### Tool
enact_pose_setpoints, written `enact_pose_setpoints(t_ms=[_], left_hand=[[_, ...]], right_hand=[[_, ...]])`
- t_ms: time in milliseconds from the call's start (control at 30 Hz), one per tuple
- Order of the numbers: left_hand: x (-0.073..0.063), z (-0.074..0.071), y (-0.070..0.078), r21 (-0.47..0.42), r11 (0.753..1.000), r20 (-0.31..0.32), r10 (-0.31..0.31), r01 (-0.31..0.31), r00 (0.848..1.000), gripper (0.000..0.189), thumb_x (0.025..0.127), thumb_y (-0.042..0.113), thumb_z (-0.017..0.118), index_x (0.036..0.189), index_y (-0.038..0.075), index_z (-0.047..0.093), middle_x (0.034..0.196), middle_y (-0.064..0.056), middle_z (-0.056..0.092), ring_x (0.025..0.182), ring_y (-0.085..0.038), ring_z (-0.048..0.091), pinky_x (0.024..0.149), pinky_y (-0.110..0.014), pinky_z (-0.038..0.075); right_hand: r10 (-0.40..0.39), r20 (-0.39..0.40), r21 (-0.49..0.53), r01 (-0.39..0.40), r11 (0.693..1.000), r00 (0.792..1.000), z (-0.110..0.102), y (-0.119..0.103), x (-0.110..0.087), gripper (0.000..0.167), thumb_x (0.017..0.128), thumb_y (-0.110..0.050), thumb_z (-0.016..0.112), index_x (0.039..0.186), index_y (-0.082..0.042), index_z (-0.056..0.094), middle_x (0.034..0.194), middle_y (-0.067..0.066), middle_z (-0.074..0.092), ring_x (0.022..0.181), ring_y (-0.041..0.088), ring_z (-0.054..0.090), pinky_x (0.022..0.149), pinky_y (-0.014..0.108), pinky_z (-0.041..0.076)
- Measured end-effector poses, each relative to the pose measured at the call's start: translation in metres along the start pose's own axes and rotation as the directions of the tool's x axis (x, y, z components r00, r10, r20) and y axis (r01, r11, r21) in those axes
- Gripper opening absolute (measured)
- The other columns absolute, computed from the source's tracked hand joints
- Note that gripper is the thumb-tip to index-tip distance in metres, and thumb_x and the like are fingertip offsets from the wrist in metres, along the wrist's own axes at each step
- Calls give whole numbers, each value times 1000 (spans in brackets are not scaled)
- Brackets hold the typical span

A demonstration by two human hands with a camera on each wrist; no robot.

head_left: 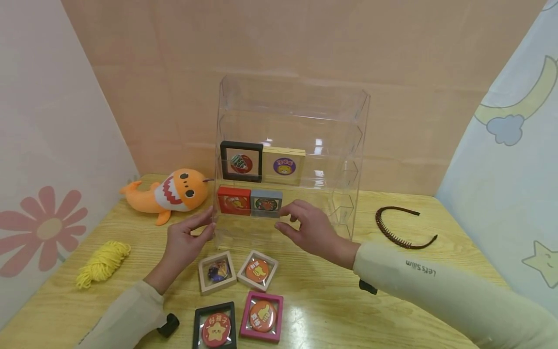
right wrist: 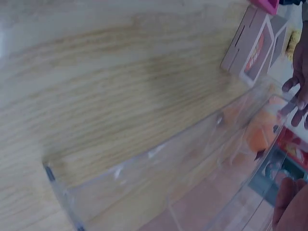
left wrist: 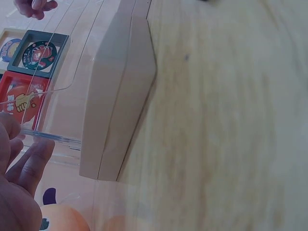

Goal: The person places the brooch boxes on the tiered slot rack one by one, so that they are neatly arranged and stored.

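Note:
A clear acrylic tiered display rack [head_left: 292, 109] stands on the table. My left hand [head_left: 187, 242] pinches its left side panel, thumb and fingers on either side of the edge in the left wrist view. On a lower tier sit a red framed badge [head_left: 234, 201] and a grey framed badge [head_left: 267, 203], side by side. Above them are a black framed badge [head_left: 241, 162] and a cream framed badge [head_left: 283, 166]. Just right of the grey frame, my right hand [head_left: 311, 228] has bent, relaxed fingers, a gap between thumb and forefinger, and nothing held.
Before the rack lie two light wooden frames, one with a dark badge [head_left: 217, 272] and one with an orange badge [head_left: 257, 271], plus a black frame [head_left: 215, 325] and a pink frame [head_left: 262, 316]. An orange plush shark [head_left: 170, 194], yellow yarn [head_left: 103, 261] and brown headband [head_left: 385, 234] flank them.

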State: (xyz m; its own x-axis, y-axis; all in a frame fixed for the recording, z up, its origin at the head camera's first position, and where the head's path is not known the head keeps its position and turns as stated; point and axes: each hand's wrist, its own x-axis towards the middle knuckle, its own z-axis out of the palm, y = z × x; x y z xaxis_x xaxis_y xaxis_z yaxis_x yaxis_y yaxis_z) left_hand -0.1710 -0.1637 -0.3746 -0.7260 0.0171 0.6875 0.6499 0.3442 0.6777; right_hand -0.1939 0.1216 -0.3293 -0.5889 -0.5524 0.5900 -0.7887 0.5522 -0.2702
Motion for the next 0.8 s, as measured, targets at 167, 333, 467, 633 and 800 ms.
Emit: enact_pose_setpoints(t_ms=[167,333,467,633,800], left_hand=[[0,0,0,-7,1000,2,-22,22,1000,36,76,-21,66,111,-15,62,104,-25,65,84,-14,66,61,-20,55],[0,0,1,12,1000,-1,-15,15,1000,36,76,-20,66,111,-15,62,104,-25,65,83,-23,67,63,-18,54],[0,0,2,29,1000,-2,2,-2,1000,36,76,-21,67,110,-15,63,103,-25,65,82,-27,67,65,-15,53],[-1,0,3,26,1000,-5,6,-5,1000,35,75,-21,67,110,-15,63,103,-26,65,82,-18,67,65,-15,53],[0,0,4,26,1000,-7,-8,8,1000,35,76,-20,66,110,-15,63,103,-25,65,83,-16,67,65,-15,53]], right_hand=[[-18,64,40,16,999,998,3,-12,-7,16,84,-19,74,96,-10,66,90,-1,64,75,14,59,63,25,52],[-4,140,75,-7,997,990,6,-18,-14,16,85,-20,73,96,-11,66,90,0,65,75,12,58,64,26,53],[-4,165,82,-10,997,986,11,-17,-18,14,87,-20,72,95,-10,67,89,-2,65,74,11,58,63,25,52],[18,236,79,-38,996,972,14,-17,-23,17,87,-23,71,96,-9,67,90,-2,65,75,12,58,62,20,49],[86,395,72,-124,990,915,16,-20,-27,26,87,-29,71,101,-7,67,94,0,67,78,13,59,65,23,50]])
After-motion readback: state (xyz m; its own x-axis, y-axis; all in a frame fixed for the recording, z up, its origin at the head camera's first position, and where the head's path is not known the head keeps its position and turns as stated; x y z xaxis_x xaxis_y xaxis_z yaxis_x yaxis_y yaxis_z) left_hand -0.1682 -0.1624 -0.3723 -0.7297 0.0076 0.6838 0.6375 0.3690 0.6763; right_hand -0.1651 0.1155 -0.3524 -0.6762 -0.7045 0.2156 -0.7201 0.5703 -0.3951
